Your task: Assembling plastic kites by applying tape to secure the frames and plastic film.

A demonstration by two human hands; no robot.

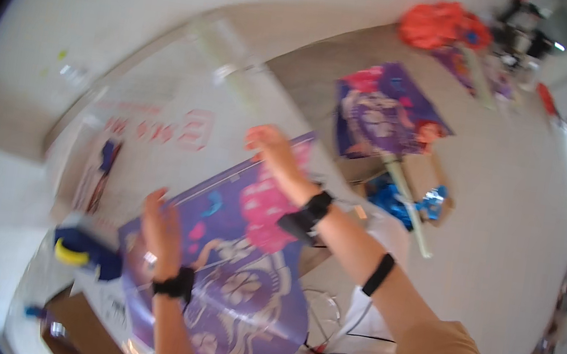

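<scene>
Pale flat surface (180, 86), glossy purple printed sheet (247, 284) spread at its near side.
Left hand (162, 226) over the sheet, right hand (274, 150) by its straight edge (blurred; cannot tell if either grips).

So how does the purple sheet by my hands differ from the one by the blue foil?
The near sheet looks larger in view than the far sheet. Your left hand overlaps the near sheet; no hand meets the far sheet. Both have pink and pale printing on purple.

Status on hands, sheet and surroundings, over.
Left hand, right hand: blurred, grip unclear. Purple printed sheet: upper edge by both hands. Navy-and-yellow object: at its left.
</scene>
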